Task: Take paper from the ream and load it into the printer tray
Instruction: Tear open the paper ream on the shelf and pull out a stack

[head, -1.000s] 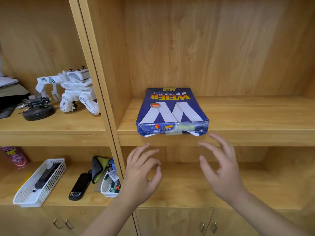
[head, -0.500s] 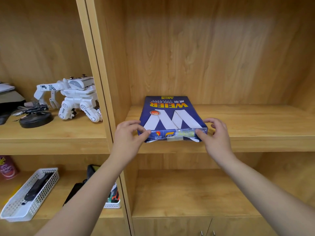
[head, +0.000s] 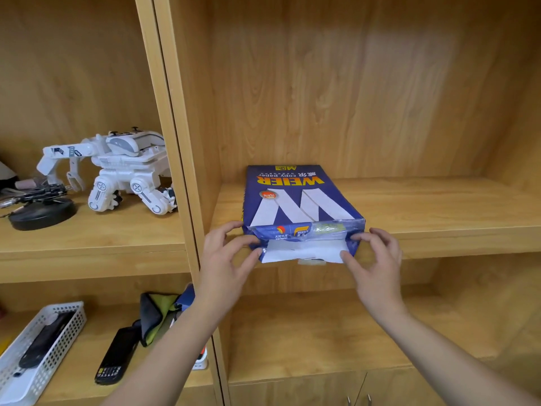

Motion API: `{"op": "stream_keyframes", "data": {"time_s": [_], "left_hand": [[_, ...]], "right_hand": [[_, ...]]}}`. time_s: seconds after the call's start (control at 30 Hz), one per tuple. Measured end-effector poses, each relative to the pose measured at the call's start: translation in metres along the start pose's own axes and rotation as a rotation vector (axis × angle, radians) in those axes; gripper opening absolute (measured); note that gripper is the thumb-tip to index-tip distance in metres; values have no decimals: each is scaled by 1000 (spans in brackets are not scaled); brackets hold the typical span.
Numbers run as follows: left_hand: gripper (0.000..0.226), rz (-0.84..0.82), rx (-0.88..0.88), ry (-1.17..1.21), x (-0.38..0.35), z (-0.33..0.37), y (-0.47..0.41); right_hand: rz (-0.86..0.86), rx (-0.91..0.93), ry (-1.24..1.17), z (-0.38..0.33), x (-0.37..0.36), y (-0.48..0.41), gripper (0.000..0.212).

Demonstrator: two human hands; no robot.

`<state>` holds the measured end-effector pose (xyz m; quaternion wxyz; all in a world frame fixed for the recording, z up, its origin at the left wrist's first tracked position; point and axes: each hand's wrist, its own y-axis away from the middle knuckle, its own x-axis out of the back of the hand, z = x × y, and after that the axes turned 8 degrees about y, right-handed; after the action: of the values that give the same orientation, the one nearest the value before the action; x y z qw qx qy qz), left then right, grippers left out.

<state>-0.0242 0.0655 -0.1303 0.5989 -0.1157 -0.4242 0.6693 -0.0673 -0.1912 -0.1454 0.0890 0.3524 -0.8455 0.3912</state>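
Note:
A blue ream of copy paper (head: 295, 200) lies flat on the middle wooden shelf (head: 439, 218), its near end over the shelf's front edge. That end flap is open and white paper (head: 301, 250) shows inside. My left hand (head: 225, 259) pinches the left corner of the open end, thumb under and fingers on top. My right hand (head: 374, 259) pinches the right corner the same way. No printer or tray is in sight.
A vertical wooden divider (head: 175, 159) stands just left of the ream. Beyond it sit a white toy robot (head: 117, 171) and a black round base (head: 41, 212). The lower left shelf holds a white mesh basket (head: 38, 347), a black handset (head: 117, 358) and a folded cloth (head: 158, 315).
Both hands rose from below the shelf to the ream's near end. The end flap, closed before, now hangs open with white paper showing.

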Motion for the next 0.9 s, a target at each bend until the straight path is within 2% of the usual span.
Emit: {"op": "stream_keyframes", "data": {"time_s": [0.27, 0.5, 0.8, 0.9], "left_hand": [[38, -131, -96, 3, 1, -4, -12], [43, -217, -38, -13, -5, 0, -25], [44, -163, -36, -146, -9, 2, -25], [51, -201, 14, -193, -13, 8, -29]], "right_hand": [[-8, 145, 137, -10, 5, -2, 50], [-85, 211, 255, -15, 12, -23, 53], [-21, 344, 393, -10, 14, -36, 48], [-24, 375, 425, -12, 15, -41, 48]]}}
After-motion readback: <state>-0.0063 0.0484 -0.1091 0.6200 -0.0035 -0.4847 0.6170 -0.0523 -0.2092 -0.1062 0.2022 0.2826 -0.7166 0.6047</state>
